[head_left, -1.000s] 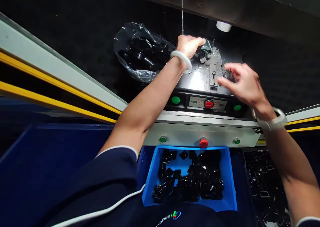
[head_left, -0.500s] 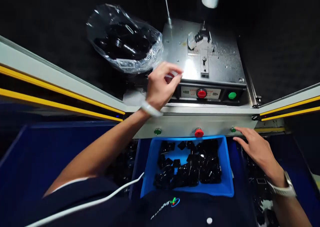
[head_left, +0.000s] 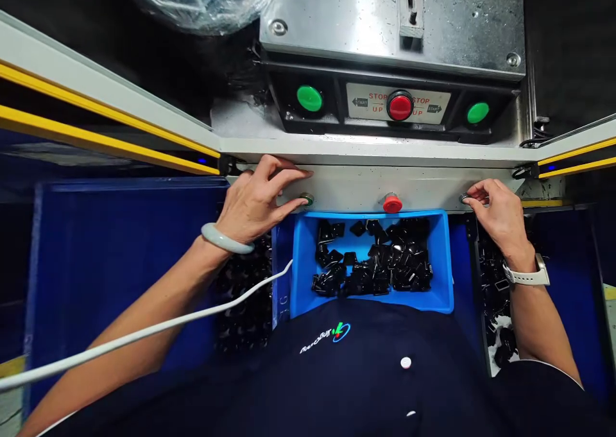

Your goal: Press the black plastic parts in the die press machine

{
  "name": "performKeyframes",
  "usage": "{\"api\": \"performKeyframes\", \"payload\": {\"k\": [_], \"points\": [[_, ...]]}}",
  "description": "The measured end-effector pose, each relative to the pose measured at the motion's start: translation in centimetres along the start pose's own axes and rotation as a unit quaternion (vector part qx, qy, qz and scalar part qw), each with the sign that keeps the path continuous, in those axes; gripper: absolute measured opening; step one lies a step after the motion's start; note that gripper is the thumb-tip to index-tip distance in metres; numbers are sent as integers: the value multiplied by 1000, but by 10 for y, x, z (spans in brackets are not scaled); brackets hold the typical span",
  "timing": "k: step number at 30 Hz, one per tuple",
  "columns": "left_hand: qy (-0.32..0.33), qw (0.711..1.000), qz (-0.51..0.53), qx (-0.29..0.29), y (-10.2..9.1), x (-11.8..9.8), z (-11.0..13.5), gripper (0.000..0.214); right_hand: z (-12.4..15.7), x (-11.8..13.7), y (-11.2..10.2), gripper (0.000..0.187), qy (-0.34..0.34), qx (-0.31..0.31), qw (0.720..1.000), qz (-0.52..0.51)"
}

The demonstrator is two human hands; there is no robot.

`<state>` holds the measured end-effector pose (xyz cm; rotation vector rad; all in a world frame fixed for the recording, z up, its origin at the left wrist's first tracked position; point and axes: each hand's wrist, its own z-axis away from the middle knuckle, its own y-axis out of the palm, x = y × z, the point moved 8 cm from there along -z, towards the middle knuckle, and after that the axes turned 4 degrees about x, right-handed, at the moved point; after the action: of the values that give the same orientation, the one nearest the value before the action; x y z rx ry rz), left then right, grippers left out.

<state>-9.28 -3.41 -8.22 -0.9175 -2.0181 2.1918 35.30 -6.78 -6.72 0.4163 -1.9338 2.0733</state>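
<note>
My left hand [head_left: 262, 196] is at the left green push button [head_left: 307, 199] on the white front panel [head_left: 346, 190]. Its thumb touches the button, and the fingers stretch apart above it. On the panel's right side my right hand [head_left: 500, 215] has its thumb and forefinger at another push button [head_left: 464, 197], partly covered by the fingertips. The fingers are loosely bent and hold nothing. Between the hands a red mushroom button [head_left: 392, 203] sticks out of the panel.
Below the panel stands a blue bin [head_left: 445, 264] with several black plastic parts [head_left: 375, 267]. Behind it is a metal machine base [head_left: 337, 20] with green and red buttons. A clear plastic bag [head_left: 206, 4] lies at upper left. Yellow-striped bars [head_left: 120, 151] flank both sides, and a white cable [head_left: 192, 318] crosses my front.
My left hand has come down from the machine base to the left panel button. My right hand's fingers have closed in around the right button. The view has tipped downward.
</note>
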Motion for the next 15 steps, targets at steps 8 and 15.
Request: {"api": "performKeyframes", "payload": {"k": [8, 15], "points": [[2, 999, -10, -34, -4, -26, 6, 32, 15, 20, 5, 10, -1, -47, 995, 84], [85, 907, 291, 292, 69, -95, -19, 18, 72, 120, 133, 17, -156, 287, 942, 84]]}}
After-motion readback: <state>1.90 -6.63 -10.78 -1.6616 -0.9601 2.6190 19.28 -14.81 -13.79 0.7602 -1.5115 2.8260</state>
